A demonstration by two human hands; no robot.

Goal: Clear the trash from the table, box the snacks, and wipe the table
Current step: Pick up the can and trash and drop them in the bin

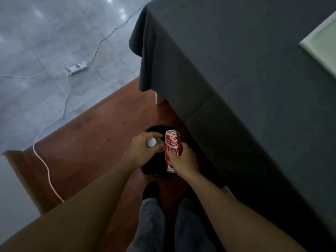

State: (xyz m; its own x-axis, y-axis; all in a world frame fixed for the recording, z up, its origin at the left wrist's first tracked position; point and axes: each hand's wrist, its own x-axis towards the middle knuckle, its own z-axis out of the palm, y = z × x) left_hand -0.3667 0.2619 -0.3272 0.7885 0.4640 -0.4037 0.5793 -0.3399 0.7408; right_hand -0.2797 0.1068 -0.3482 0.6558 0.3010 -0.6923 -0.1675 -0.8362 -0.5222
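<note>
My left hand (pixel 141 149) grips a clear plastic bottle with a white cap (pixel 152 142), seen from above. Beside it my right hand (pixel 183 161) holds a red cola can (pixel 171 142) upright. Both hands hover directly over a black trash bin (pixel 154 167) that stands on the wooden floor beside the table. The bin's inside is dark and mostly hidden behind the hands. The table (pixel 245 70), draped in a dark grey cloth, fills the right side.
A pale green box corner (pixel 321 46) lies on the table at the far right. A white power strip (pixel 77 68) and its cable (pixel 49 171) run across the grey tiles and the wooden platform at left. My legs (pixel 171 224) are just behind the bin.
</note>
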